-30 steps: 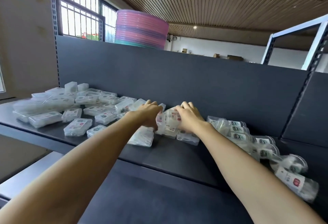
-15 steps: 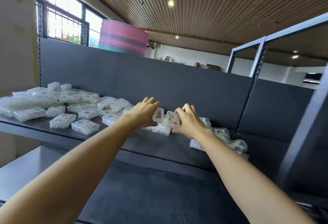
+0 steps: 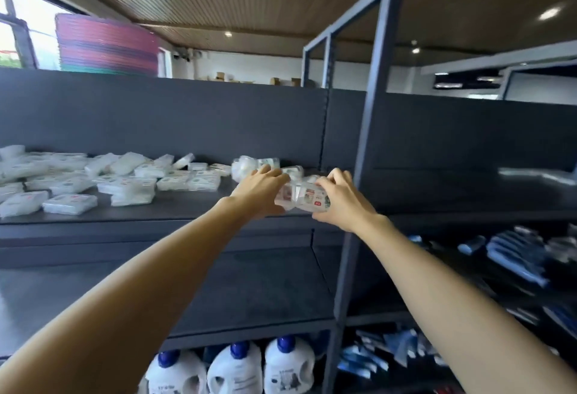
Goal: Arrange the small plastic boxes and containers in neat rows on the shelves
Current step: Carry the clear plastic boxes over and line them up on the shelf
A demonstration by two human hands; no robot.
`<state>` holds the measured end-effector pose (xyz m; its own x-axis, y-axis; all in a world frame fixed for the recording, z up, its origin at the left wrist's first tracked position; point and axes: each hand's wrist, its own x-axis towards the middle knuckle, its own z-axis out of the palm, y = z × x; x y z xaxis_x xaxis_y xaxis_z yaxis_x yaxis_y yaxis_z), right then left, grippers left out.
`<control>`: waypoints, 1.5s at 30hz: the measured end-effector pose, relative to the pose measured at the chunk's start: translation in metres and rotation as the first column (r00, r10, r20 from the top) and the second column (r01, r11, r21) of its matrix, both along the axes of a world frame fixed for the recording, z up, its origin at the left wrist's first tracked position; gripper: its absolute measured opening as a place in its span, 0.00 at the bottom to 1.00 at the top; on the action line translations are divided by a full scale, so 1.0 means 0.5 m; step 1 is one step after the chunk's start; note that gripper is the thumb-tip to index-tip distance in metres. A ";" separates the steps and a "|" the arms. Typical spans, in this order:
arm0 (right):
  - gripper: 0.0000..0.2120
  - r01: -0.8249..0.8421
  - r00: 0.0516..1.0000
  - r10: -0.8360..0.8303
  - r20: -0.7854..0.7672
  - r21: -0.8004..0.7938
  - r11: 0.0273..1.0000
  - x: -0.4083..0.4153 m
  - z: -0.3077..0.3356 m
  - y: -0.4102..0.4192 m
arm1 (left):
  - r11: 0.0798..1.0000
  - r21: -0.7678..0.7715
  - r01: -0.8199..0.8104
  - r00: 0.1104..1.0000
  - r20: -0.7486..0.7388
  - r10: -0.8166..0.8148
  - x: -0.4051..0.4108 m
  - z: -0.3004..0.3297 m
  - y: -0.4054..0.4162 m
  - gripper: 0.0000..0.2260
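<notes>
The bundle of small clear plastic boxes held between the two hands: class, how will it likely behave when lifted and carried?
The bundle of small clear plastic boxes probably is light: the left hand and right hand hold it with fingertips only. Several loose boxes pressed together could slip apart if the squeeze eases. Their glossy plastic looks slippery and rigid, not floppy.

Single head-worn wide view, facing forward and down, near the dark shelf [image 3: 193, 215], arms outstretched

- Motion blur is smearing the labels on the clear boxes [image 3: 301, 196].
- The left hand [image 3: 260, 189] is hiding their left ends.
- The bottom edge is cutting off the white jugs [image 3: 234, 368].
</notes>
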<state>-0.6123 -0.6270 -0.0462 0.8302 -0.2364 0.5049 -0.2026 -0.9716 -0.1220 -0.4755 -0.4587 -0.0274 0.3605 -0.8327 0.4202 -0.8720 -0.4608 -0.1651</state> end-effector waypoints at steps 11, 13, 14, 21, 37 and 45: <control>0.28 0.306 0.952 -0.306 -0.015 -0.037 0.951 -0.360 -0.032 -0.162 | 0.960 -0.011 0.280 0.960 0.013 -0.280 -0.287 -0.033 -0.248 0.29; 0.28 0.336 0.942 -0.336 -0.016 -0.035 0.941 -0.400 -0.034 -0.190 | 0.952 -0.021 0.307 0.952 0.007 -0.307 -0.318 -0.039 -0.286 0.28; 0.29 0.348 0.937 -0.348 -0.011 -0.034 0.937 -0.417 -0.036 -0.204 | 0.949 -0.029 0.313 0.950 -0.002 -0.313 -0.331 -0.041 -0.304 0.28; 0.29 0.427 0.904 -0.427 0.008 -0.034 0.904 -0.476 -0.048 -0.321 | 0.936 -0.024 0.350 0.937 0.018 -0.350 -0.368 -0.052 -0.450 0.27; 0.29 0.524 0.847 -0.530 -0.033 -0.111 0.845 -0.431 -0.017 -0.725 | 0.875 -0.138 0.463 0.878 -0.064 -0.475 -0.325 -0.044 -0.916 0.26; 0.33 0.575 0.812 -0.581 -0.057 -0.090 0.813 -0.429 -0.030 -0.857 | 0.853 -0.118 0.508 0.851 -0.081 -0.519 -0.311 -0.046 -1.063 0.27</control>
